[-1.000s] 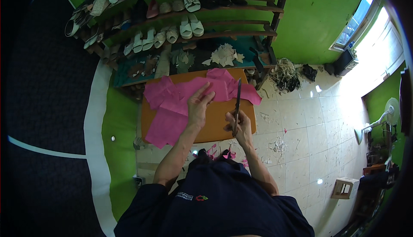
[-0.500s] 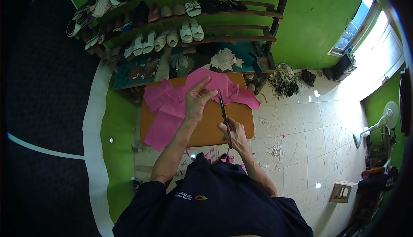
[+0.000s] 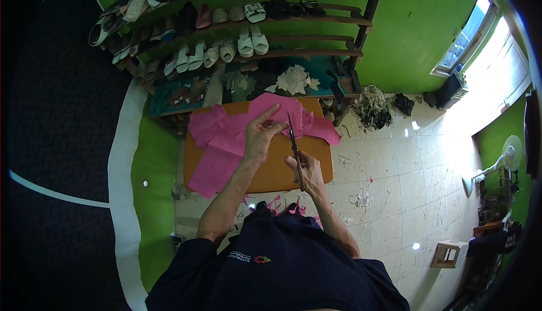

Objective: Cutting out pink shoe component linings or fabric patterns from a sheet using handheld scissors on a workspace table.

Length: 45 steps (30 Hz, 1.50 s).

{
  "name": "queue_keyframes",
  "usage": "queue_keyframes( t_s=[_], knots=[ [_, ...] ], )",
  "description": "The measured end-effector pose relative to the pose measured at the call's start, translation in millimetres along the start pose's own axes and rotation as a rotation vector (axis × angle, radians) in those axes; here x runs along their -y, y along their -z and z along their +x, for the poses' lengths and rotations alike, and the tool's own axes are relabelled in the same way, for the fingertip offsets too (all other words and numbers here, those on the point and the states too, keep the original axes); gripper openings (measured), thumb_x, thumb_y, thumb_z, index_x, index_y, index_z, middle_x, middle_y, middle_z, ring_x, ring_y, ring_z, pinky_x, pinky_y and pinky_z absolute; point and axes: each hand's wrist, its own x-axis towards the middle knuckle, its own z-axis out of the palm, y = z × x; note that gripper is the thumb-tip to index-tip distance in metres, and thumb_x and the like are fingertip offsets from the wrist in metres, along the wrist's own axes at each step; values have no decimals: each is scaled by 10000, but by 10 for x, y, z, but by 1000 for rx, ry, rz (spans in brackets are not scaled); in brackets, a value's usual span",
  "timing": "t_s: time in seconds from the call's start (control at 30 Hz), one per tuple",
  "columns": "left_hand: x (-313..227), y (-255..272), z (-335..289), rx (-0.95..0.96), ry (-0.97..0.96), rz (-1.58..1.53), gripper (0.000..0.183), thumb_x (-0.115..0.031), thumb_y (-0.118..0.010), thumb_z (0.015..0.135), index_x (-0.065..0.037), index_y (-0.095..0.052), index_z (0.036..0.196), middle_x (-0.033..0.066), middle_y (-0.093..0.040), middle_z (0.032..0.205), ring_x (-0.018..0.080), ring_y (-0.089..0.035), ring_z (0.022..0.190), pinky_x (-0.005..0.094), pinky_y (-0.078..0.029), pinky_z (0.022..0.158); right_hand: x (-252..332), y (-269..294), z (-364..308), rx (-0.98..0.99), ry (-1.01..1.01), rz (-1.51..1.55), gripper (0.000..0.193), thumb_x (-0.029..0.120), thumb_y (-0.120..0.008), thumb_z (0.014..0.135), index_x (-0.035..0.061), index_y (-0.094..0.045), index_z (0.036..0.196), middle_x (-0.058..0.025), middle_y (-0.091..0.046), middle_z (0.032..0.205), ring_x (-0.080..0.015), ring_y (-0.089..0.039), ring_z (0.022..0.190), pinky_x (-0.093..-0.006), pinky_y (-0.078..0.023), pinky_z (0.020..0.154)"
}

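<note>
My left hand [image 3: 259, 138] pinches the edge of a pink sheet piece [image 3: 276, 105] between thumb and fingers, with the index finger stretched across it. Whether it is cloth or thin leather I cannot tell. In my right hand [image 3: 309, 172] is a pair of dark scissors [image 3: 293, 141], pointing away from me. Their blades reach up beside my left thumb, at the pink piece's near edge. More pink sheet [image 3: 214, 164] lies creased across the left part of the orange-brown table [image 3: 271, 170].
Behind the table stands a wooden rack [image 3: 333, 51] with rows of shoes and sandals. Pale cut-outs [image 3: 296, 79] lie on its lowest shelf. Pink scraps [image 3: 275, 203] and pale shavings [image 3: 361, 197] litter the tiled floor. A white fan [image 3: 511, 153] stands at the right.
My left hand and the pink piece have shifted slightly toward me. The scissors stay beside my left thumb, and both hands keep their holds.
</note>
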Motion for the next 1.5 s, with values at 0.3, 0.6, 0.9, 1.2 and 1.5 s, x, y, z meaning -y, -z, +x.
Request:
queue_keyframes(
  t_s=[0.3,0.6,0.9,1.2,1.5],
  knots=[
    [-49,-56,-16,-10,33,-64,577,88,-715,830,-3,-552,1376,-9,-620,795,106,-662,808,268,-562,874,-80,15,4,-48,6,-56,701,636,-757,784,1,-498,642,-7,-408,550,-104,-389,546,-334,-310,494],
    [-24,18,-6,13,30,-55,557,62,-723,838,14,-555,1366,5,-639,839,104,-663,831,257,-559,861,21,54,-53,-42,3,-77,707,626,-781,765,10,-486,583,10,-394,508,-94,-363,514,-335,-277,469],
    [85,-14,-93,-38,14,-21,527,80,-723,833,12,-584,1337,17,-653,885,90,-639,816,251,-562,848,78,30,-33,2,-29,4,659,618,-736,819,-15,-577,725,-11,-452,576,-101,-427,536,-322,-346,486],
    [50,-42,-137,-4,17,-10,525,74,-730,835,-10,-601,1337,-75,-479,744,30,-540,714,213,-523,798,64,73,40,-2,-37,-13,691,653,-728,803,-12,-560,720,-9,-449,578,-99,-441,540,-317,-348,482],
    [-90,-80,-124,-32,40,-131,547,56,-746,824,30,-572,1341,-17,-615,800,87,-658,803,238,-557,819,40,58,11,-29,-55,-40,700,659,-749,779,10,-532,632,19,-412,536,-82,-388,504,-315,-297,455]
  ],
)
